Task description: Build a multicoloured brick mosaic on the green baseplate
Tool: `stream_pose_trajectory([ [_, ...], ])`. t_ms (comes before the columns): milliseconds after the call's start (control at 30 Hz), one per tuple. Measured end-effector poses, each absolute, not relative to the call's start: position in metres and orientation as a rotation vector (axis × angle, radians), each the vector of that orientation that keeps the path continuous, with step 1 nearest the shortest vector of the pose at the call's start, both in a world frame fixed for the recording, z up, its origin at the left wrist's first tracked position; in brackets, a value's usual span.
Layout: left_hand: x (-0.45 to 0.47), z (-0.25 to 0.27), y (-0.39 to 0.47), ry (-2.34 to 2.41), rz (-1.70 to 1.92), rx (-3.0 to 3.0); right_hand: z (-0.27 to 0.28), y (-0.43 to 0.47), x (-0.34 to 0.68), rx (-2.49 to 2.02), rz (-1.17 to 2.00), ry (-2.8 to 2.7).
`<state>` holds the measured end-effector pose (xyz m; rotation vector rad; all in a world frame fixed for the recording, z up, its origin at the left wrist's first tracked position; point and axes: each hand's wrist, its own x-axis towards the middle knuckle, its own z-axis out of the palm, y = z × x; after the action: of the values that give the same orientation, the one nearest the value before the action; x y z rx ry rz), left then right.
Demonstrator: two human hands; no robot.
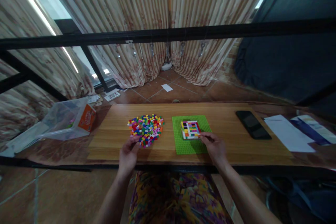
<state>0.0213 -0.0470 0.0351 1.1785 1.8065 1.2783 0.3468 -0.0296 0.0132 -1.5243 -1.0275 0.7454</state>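
Observation:
A heap of small multicoloured building bricks lies on the wooden table. My left hand is at the near left edge of this heap, its thumb and fingers drawn together; whatever is between them is too small to make out. To the right is a green studded baseplate, bearing a low square brick build with a white edge and mixed colours inside. My right hand touches the near right corner of the build, thumb and forefinger pinched on a small brick there.
A black phone and white papers lie on the right. At the left stands a clear plastic box with an orange label. A dark metal bar runs across beyond the table, before the curtains.

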Motion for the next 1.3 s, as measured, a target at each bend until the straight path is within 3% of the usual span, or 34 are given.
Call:
stream_pose_trajectory([
  [133, 0.060, 0.047, -0.062, 1.256, 1.385, 0.706, 0.030, -0.044, 0.336, -1.492, 0.531, -1.182],
  [267, 0.083, 0.063, -0.072, 1.073, 1.269, 0.563, 0.051, -0.062, 0.308, -1.332, 0.685, -1.369],
  [533, 0.107, 0.080, -0.080, 1.154, 1.189, 1.034, 0.064, -0.082, 0.258, -1.174, 1.106, -1.312],
  [933, 0.116, 0.075, -0.081, 1.119, 1.083, 1.207, 0.062, -0.091, 0.257, -1.126, 1.433, -0.900],
  [1033, 0.114, 0.064, -0.078, 1.153, 1.087, 1.222, 0.055, -0.089, 0.265, -1.206, 1.351, -0.918],
  [1300, 0.102, 0.026, -0.065, 1.366, 1.083, 1.440, 0.028, -0.076, 0.325, -1.452, 0.743, -1.293],
])
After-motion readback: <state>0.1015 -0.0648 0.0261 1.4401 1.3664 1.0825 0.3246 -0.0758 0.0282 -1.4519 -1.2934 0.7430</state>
